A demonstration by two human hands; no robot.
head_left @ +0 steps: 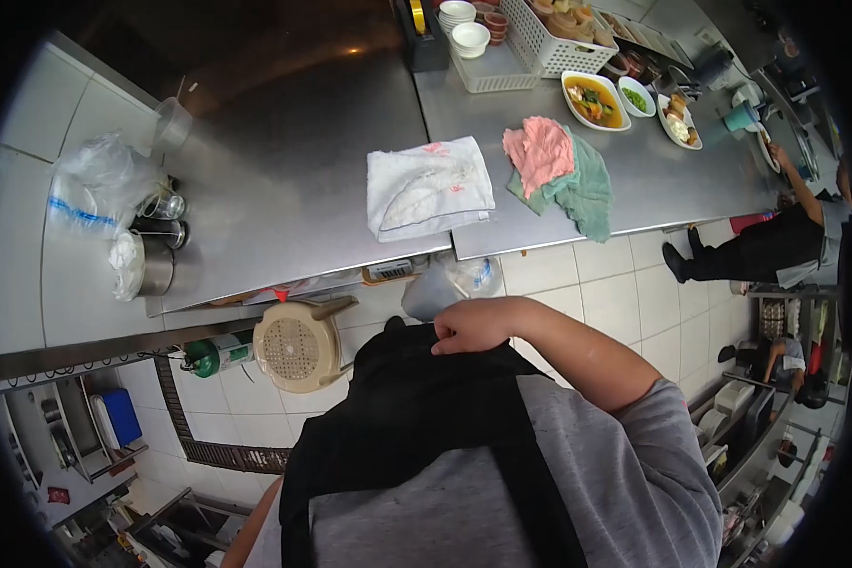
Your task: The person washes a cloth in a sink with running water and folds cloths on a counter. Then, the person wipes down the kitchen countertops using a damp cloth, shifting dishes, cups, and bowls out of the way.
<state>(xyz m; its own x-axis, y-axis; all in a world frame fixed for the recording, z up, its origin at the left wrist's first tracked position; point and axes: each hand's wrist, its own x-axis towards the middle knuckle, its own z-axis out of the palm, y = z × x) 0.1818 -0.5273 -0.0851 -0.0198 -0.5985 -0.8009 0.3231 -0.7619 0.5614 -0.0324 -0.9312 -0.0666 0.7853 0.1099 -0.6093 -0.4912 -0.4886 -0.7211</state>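
Observation:
My right hand [471,327] is closed in front of my waist, against the black apron [407,379]. Its fingertips are turned inward, so I cannot tell whether apron cloth is pinched in them. Of my left arm only a strip shows at the lower left; the left hand is out of view. On the steel counter [284,180] ahead lies a folded white towel [431,187]. Beside it on the right are a crumpled pink cloth [540,156] and a green cloth [587,189], partly overlapping.
Food sits in a soup bowl [594,101], a small bowl [636,97] and an oval plate [679,123]. A white basket [563,43] stands behind. Below the counter are a beige plastic stool [296,346] and a green bottle [204,357]. Another person [767,241] stands at the right.

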